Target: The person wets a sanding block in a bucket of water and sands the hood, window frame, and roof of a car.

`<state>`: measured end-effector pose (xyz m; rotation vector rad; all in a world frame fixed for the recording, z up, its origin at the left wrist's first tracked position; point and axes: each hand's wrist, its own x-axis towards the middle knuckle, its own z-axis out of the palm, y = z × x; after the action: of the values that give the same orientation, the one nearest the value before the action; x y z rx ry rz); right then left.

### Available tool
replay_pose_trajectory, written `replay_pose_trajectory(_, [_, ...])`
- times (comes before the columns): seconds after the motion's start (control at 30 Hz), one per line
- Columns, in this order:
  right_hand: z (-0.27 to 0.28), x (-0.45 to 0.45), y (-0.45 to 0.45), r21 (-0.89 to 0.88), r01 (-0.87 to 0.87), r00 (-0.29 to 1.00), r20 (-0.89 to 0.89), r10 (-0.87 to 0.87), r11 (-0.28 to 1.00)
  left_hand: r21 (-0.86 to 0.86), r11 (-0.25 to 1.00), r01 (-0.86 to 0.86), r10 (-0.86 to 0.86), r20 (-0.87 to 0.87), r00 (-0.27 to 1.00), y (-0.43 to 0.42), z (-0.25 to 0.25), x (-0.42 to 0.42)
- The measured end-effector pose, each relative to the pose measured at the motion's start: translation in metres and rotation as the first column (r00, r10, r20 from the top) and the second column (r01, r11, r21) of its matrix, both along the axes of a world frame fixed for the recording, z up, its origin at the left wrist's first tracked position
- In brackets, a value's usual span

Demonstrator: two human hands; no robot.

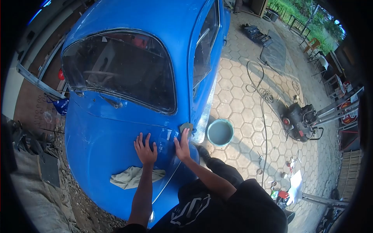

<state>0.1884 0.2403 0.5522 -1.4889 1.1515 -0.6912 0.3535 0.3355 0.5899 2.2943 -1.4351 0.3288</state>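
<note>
A blue rounded car fills the left and middle of the view. My left hand lies on its front hood with fingers spread, holding nothing. Near the base of the windshield, my right hand presses a small grey-brown piece of sandpaper against the bodywork by the door pillar. The fingertips cover part of the sheet. Between the two hands, the paint has a wet-looking, shiny patch. A crumpled grey-green cloth rests on the hood, partly behind my left forearm.
A bucket of greyish water stands on the hexagonal pavers beside the car. Further right are a black air compressor and a hose running across the floor. A tool box and small items near a white sheet also lie there.
</note>
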Motion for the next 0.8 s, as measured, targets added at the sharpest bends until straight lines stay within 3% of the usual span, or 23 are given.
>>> replay_pose_trajectory(0.07, [-0.006, -0.008, 0.000, -0.215, -0.090, 0.995, -0.063, 0.078, 0.973, -0.001, 1.000, 0.005, -0.005, -0.005, 1.000, 0.002, 0.002, 0.000])
replay_pose_trajectory(0.2, [0.008, -0.001, -0.033, -0.358, -0.105, 0.993, -0.081, 0.081, 0.928, -0.007, 1.000, 0.009, -0.009, -0.011, 1.000, 0.001, 0.001, 0.000])
replay_pose_trajectory(0.33, [0.014, -0.005, -0.035, -0.412, -0.071, 0.996, -0.080, 0.042, 0.908, -0.013, 1.000, 0.005, -0.005, -0.011, 1.000, -0.001, 0.003, 0.000])
replay_pose_trajectory(0.47, [-0.017, -0.032, -0.010, -0.335, -0.225, 0.950, -0.282, 0.130, 0.915, -0.022, 1.000, 0.015, -0.015, -0.007, 1.000, 0.003, 0.003, 0.000])
replay_pose_trajectory(0.6, [0.017, -0.010, -0.043, -0.499, -0.171, 0.973, -0.220, 0.067, 0.850, -0.016, 1.000, 0.006, -0.006, 0.018, 1.000, 0.005, -0.002, 0.003])
replay_pose_trajectory(0.7, [0.054, 0.004, -0.062, -0.494, -0.076, 0.991, -0.135, 0.010, 0.866, -0.013, 1.000, 0.008, -0.008, -0.016, 1.000, 0.014, 0.001, -0.007])
replay_pose_trajectory(0.73, [0.042, -0.002, -0.056, -0.486, -0.095, 0.991, -0.128, 0.037, 0.869, -0.011, 1.000, 0.013, -0.013, -0.016, 1.000, 0.012, 0.002, -0.005])
replay_pose_trajectory(0.8, [0.005, -0.023, -0.034, -0.448, -0.211, 0.955, -0.284, 0.085, 0.869, -0.017, 1.000, 0.012, -0.012, -0.008, 1.000, 0.002, 0.005, -0.002])
